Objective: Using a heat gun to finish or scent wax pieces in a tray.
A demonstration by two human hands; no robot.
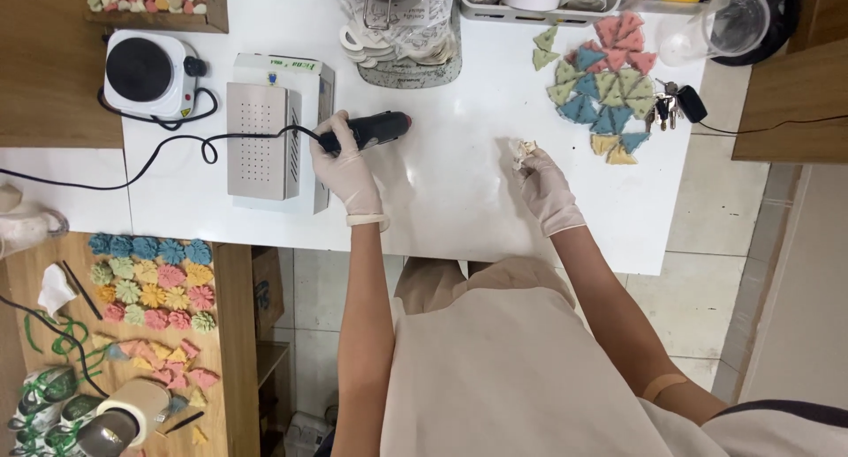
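Note:
My left hand (346, 167), in a pale glove, grips a black corded hand tool (375, 129) that lies level over the white table (459, 201), its tip pointing right. The tool's black cord (177, 148) trails left across the table. My right hand (546, 190), also gloved, pinches a small cream-coloured piece (523, 151) between its fingertips, a little above the table. The two hands are well apart, with bare table between them.
A heap of pink, blue, green and yellow triangular pieces (601, 90) lies at the far right, keys (667, 108) beside it. A grey metal box (262, 139) and a small hotplate (146, 73) sit left. Coloured flower shapes (155, 285) cover a wooden board lower left.

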